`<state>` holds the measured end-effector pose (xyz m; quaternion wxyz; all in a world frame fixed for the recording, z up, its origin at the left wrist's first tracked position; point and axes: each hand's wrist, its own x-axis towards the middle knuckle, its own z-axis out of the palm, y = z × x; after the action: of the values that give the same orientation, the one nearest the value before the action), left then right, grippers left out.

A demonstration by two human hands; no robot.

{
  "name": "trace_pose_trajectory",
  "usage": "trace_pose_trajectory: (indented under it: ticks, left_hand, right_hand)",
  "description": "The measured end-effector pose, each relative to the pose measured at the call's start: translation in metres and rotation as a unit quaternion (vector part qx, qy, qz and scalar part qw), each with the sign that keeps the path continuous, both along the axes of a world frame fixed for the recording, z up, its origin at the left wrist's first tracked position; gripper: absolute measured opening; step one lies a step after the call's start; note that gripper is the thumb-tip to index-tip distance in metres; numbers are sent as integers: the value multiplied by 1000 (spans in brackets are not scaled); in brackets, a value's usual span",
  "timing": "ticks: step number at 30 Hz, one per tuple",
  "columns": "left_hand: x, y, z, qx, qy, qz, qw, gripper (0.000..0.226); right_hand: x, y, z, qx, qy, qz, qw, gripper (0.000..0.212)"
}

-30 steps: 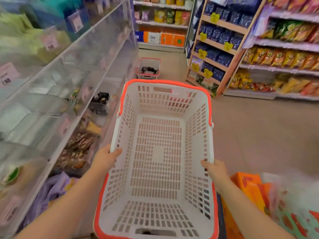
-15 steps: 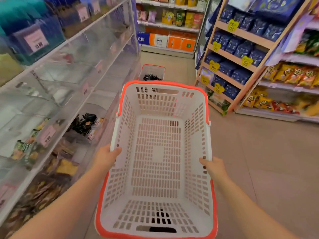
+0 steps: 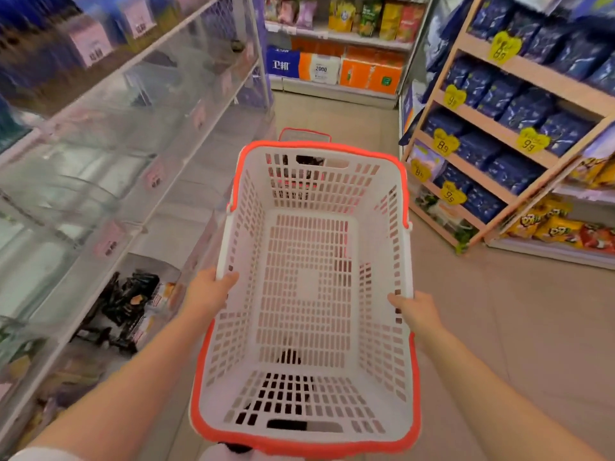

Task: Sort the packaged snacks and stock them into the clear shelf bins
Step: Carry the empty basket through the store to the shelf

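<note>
I carry an empty white basket with an orange rim (image 3: 404, 247) in front of me. My left hand (image 3: 208, 289) grips its left rim and my right hand (image 3: 416, 312) grips its right rim. Clear shelf bins (image 3: 109, 181) run along my left in three tiers. A low bin holds dark packaged snacks (image 3: 129, 302). A second white and orange basket (image 3: 304, 134) stands on the floor ahead, mostly hidden behind the one I hold; dark packets inside it show through the slots.
Wooden shelves of dark blue bags (image 3: 506, 128) with yellow price tags stand on the right, and yellow snack bags (image 3: 559, 227) lie low beyond them. Orange and blue boxes (image 3: 336, 69) fill the back shelf. Beige floor (image 3: 519, 327) stretches to the right.
I have walked forward down the aisle with the basket in both hands. The floor basket ahead has come nearer and slipped behind my basket. An orange box at my lower right left view.
</note>
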<state>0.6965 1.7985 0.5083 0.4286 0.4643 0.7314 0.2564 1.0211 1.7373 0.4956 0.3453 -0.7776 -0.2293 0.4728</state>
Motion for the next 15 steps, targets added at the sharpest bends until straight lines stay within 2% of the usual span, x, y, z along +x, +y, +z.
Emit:
trace_pose_trajectory:
  ticks: [9,15]
  left_hand:
    - [-1,220,-1,-10,13,3,1000,17]
    - [7,323,6,-4,8,1,1000,9]
  right_hand:
    - [-3,207,4,-5,6,-4,1000,5]
    - [4,312,9,-16,4,-2,1000,16]
